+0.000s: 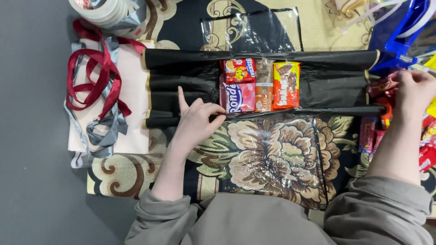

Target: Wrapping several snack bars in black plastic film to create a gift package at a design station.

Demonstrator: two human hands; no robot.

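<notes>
A pleated black paper sheet point(336, 81) lies across a flower-patterned rug. On it sit several snack packets: a red one point(239, 70), a pink one point(240, 97), a narrow brown one point(263, 86) and an orange-red one point(286, 85). My left hand point(196, 121) presses on the sheet's near fold just left of the pink packet, fingertips pinching the edge. My right hand point(414, 90) reaches into a pile of red and yellow snack packets point(424, 136) at the right, fingers curled among them; whether it grips one is hidden.
Clear cellophane point(272, 154) covers the rug in front of me, and another sheet point(252, 31) lies beyond. Red and grey ribbons point(97, 86) rest on pale pink paper point(134, 100) at the left. Tape rolls point(106, 11) sit top left, a blue bag point(397, 29) top right.
</notes>
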